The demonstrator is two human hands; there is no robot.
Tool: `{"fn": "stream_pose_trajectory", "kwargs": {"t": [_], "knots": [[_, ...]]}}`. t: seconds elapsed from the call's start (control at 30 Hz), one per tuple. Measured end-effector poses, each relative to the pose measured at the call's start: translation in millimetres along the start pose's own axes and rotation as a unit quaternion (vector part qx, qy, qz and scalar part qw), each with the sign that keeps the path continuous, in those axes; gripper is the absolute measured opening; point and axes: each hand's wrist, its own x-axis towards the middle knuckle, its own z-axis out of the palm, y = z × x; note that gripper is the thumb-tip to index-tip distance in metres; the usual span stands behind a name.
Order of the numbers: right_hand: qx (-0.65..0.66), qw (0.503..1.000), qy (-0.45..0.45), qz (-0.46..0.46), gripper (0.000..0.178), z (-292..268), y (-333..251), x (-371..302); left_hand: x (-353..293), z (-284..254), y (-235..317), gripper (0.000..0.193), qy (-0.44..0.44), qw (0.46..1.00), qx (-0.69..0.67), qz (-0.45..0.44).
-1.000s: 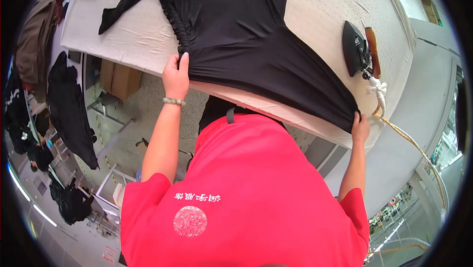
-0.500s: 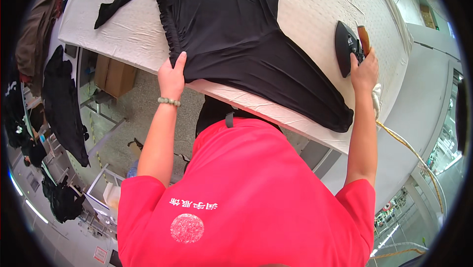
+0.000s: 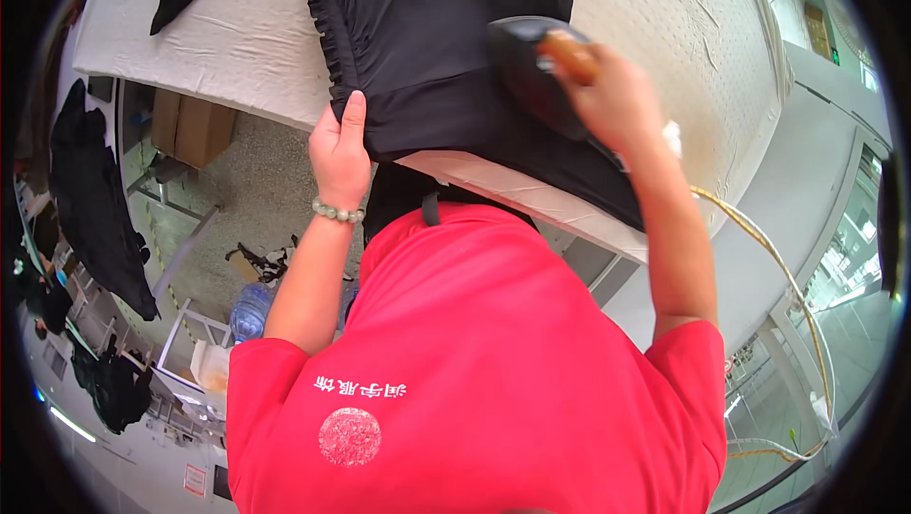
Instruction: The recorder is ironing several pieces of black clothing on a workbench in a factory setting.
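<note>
A black garment (image 3: 427,39) with a ruffled edge lies spread over the padded, pale-covered ironing table (image 3: 256,49). At the garment's near left corner, my left hand (image 3: 342,149) pinches the cloth with the thumb on top. My right hand (image 3: 622,101) is wrapped round the brown handle of a dark iron (image 3: 531,73), somewhat blurred by motion. The iron is over the garment's right part and hides some of it; whether its sole touches the cloth cannot be told. Part of the sleeve shows beneath my right forearm.
A yellowish hose (image 3: 773,239) hangs in a loop off the table's right side. Under the table at left stand a cardboard box (image 3: 193,130) and a blue water bottle (image 3: 250,313). Dark clothes (image 3: 100,201) hang at the far left.
My right hand has taken the iron from the table's right side leftward onto the garment. My left hand keeps its grip on the corner, and the view has shifted slightly.
</note>
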Motion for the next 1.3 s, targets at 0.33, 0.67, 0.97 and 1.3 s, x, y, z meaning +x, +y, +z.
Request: {"fn": "stream_pose_trajectory", "kwargs": {"t": [0.33,0.67,0.97,1.3], "knots": [[-0.033,0.993,-0.088,0.073,0.037,-1.5,-66.6,3.6,-4.4,-1.7,14.2,0.033,0.005,1.000,0.017,-0.002],[-0.038,0.983,-0.175,-0.030,0.038,24.9,-89.6,-13.1,-4.9,-3.6,14.5,0.029,0.009,0.999,0.032,-0.010],[0.004,0.990,0.005,0.142,0.044,-27.4,43.7,7.0,-16.5,-3.3,17.3,0.023,0.031,0.998,0.024,0.041],[0.095,0.947,0.033,0.305,0.037,-41.0,260.3,-30.0,43.9,54.7,116.3,0.020,-0.136,0.968,0.157,0.143]]}}
